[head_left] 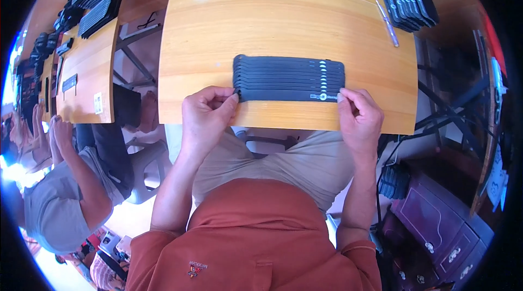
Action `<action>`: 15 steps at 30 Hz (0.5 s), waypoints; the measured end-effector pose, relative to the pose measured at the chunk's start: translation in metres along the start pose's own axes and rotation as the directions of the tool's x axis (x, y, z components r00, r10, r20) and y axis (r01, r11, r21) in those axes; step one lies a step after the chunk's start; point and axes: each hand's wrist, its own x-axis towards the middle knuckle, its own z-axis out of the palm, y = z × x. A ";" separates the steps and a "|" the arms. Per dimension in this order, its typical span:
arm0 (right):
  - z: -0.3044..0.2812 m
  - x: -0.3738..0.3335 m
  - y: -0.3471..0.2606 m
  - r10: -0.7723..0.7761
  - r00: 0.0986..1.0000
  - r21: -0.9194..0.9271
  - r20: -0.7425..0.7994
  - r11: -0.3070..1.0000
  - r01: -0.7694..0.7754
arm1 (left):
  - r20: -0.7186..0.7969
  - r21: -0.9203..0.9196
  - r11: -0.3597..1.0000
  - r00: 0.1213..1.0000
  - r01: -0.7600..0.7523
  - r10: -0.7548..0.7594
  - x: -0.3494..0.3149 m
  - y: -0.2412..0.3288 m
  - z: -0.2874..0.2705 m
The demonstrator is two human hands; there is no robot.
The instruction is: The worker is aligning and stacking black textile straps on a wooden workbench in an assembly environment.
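A row of overlapping flat black fabric pieces (278,76), each with a small white print near its right end, lies near the front edge of the wooden table (261,24). The nearest black fabric piece (278,96) lies with its long side parallel to that edge. At its left end, my left hand (207,112) pinches the corner between thumb and forefinger. My right hand (359,118) grips the opposite end the same way, its other fingers curled. The undersides of the pieces are hidden.
Another fanned stack of black pieces (406,0) sits at the far right, beside a slim pen-like tool (388,25). On the left, a co-worker in grey (68,198) sits at a second table (90,81) bearing black stacks (99,16). A dark drawer cabinet (436,225) stands lower right.
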 end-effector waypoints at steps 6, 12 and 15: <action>0.001 0.000 0.001 0.023 1.000 -0.001 0.001 1.000 -0.023 | -0.004 0.043 0.999 1.000 -0.021 0.021 0.001 0.000 0.001; 0.001 0.001 -0.002 0.017 1.000 -0.009 0.012 1.000 -0.017 | -0.011 0.056 0.998 1.000 -0.028 0.029 0.000 0.001 0.000; 0.000 0.000 -0.001 0.016 1.000 -0.011 0.007 1.000 -0.016 | -0.013 0.053 0.998 0.999 -0.031 0.032 0.000 -0.001 0.000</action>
